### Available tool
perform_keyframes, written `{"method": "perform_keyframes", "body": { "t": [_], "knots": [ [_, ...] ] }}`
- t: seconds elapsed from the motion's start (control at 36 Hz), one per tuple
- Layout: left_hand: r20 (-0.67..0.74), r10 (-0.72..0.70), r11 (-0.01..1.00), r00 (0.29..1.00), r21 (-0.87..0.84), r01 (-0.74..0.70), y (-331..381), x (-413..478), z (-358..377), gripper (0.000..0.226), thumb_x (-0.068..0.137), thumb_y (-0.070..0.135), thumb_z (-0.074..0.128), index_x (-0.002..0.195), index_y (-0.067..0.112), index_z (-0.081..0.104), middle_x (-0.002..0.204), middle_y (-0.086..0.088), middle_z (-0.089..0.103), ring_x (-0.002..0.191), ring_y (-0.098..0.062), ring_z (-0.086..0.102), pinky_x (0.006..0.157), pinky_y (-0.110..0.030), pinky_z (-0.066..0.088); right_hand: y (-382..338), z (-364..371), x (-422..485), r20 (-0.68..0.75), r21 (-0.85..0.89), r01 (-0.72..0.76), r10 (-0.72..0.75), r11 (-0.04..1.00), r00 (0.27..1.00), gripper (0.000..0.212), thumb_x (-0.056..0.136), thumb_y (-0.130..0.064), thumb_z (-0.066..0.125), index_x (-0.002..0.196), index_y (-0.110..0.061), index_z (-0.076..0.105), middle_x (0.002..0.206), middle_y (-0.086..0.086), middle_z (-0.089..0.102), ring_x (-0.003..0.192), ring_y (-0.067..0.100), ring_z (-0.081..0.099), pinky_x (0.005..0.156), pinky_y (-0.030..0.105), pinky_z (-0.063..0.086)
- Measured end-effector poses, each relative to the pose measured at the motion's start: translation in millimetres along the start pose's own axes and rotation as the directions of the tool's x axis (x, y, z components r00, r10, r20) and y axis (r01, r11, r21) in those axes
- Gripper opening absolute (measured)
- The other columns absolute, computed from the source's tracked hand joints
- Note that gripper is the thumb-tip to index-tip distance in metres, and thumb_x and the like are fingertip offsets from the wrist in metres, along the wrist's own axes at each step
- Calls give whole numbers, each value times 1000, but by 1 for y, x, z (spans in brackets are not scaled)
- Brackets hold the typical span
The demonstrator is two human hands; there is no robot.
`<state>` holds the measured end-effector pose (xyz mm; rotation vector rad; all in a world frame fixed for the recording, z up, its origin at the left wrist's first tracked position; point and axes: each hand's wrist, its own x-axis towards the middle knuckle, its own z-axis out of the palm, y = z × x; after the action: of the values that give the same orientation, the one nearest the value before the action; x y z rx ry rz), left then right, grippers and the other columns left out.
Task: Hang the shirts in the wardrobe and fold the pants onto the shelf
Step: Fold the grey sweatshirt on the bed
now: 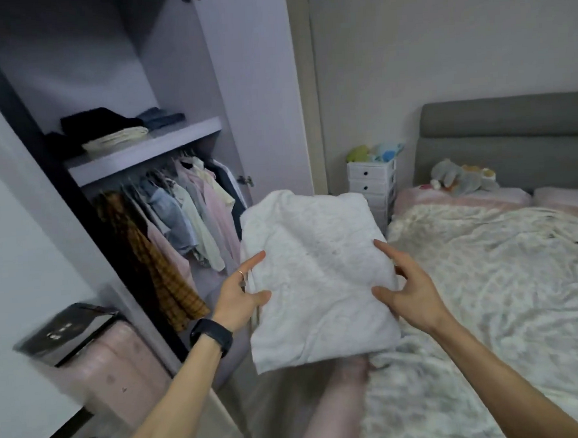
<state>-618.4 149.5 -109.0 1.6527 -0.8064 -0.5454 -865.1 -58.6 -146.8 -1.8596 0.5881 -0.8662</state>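
Both hands hold the folded white garment [317, 277] in the air between them. The left hand [241, 288] grips its left edge with the thumb on top and the forefinger laid along the cloth; the right hand [408, 289] grips the right edge the same way, thumb and forefinger above and the other fingers hidden beneath. It looks like a pair of pants already folded (the cloth is too bunched to be sure), so the step in hand is most likely setting it on the shelf [143, 156].

The shelf sits above and to the left of the left hand, inside the open wardrobe [88, 62]. It already carries a black pile [98, 123], a cream pile [116, 139] and a blue-grey pile [161, 116]; the hanging shirts [180, 207] are just below it, directly left of the left hand; the bed [484, 275] spreads out to the right of the right hand.

To do this well, keep both grips level so the layers do not slide apart; lift the bundle clear of the shelf's front lip before pushing in; aim for the bare stretch at the end nearest the hands rather than stacking on the cream pile, which looks uneven. Lower it flat, then draw the under-fingers out sideways so the bottom fold is not dragged forward; a light press on top would square it up. The near corner droops a little, so it could catch on the shelf's edge.
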Motion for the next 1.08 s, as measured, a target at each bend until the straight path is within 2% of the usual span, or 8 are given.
{"method": "perform_keyframes", "body": {
  "t": [0.11, 0.25, 0.5, 0.64, 0.75, 0.81, 0.89, 1.08],
  "knots": [
    [-60, 68, 998, 996, 23, -66, 15, 38, -44, 73, 84, -15, 67, 139, 32, 55, 144, 7, 54, 130, -11, 52, 107, -33, 48, -22, 40, 52, -13, -58, 76, -77, 995, 997, 84, 81, -5, 74, 145, -51, 43, 142, -22, 48, 125, -12, 44, 104, 27, 41],
    [-116, 178, 976, 977, 145, -161, 37, 80, -78, 74, 82, -18, 64, 139, 29, 55, 140, 12, 54, 127, -5, 51, 94, -11, 48, -38, 74, 99, -58, -98, 126, -132, 987, 990, 86, 82, -6, 74, 145, -53, 40, 141, -21, 47, 127, -1, 46, 107, 35, 43],
    [-274, 287, 934, 918, 294, -205, 62, 150, -117, 73, 84, -12, 59, 137, 38, 55, 140, 10, 57, 125, -27, 57, 103, -45, 50, -64, 119, 178, -110, -128, 244, -258, 961, 960, 84, 85, -6, 71, 146, -53, 37, 139, -19, 46, 119, -20, 40, 100, 20, 38],
    [-303, 308, 924, 902, 320, -208, 75, 191, -140, 72, 85, -11, 59, 136, 40, 55, 139, 8, 58, 115, -21, 63, 79, -20, 56, -78, 139, 226, -117, -167, 299, -320, 939, 940, 82, 87, -3, 67, 149, -48, 36, 137, -18, 44, 117, -29, 34, 93, 6, 31],
    [-362, 337, 919, 869, 327, -220, 84, 224, -156, 71, 86, -13, 55, 137, 37, 55, 139, 6, 57, 120, -22, 60, 97, -34, 54, -87, 160, 268, -124, -164, 322, -343, 933, 931, 81, 88, -4, 66, 150, -46, 35, 135, -17, 42, 112, -22, 38, 99, 21, 35],
    [-388, 355, 911, 850, 349, -221, 89, 243, -164, 71, 86, -15, 53, 137, 34, 55, 135, 9, 55, 123, -17, 56, 102, -28, 48, -90, 172, 292, -124, -161, 339, -360, 927, 925, 81, 89, -3, 65, 150, -46, 35, 137, -18, 41, 115, -21, 38, 101, 23, 35],
    [-416, 362, 899, 834, 393, -194, 95, 269, -178, 71, 86, -15, 51, 138, 33, 54, 127, 11, 54, 122, -16, 55, 104, -26, 45, -95, 190, 325, -113, -153, 343, -361, 927, 926, 79, 90, -2, 64, 151, -43, 34, 136, -16, 40, 120, -4, 41, 104, 27, 37],
    [-509, 353, 896, 785, 427, -125, 112, 369, -232, 72, 84, -13, 47, 138, 35, 53, 121, 7, 56, 116, -19, 57, 94, -21, 46, -106, 248, 454, -66, -119, 389, -398, 913, 915, 77, 91, -4, 63, 152, -40, 34, 139, -12, 40, 119, 3, 44, 101, 25, 36]
  ]
}}
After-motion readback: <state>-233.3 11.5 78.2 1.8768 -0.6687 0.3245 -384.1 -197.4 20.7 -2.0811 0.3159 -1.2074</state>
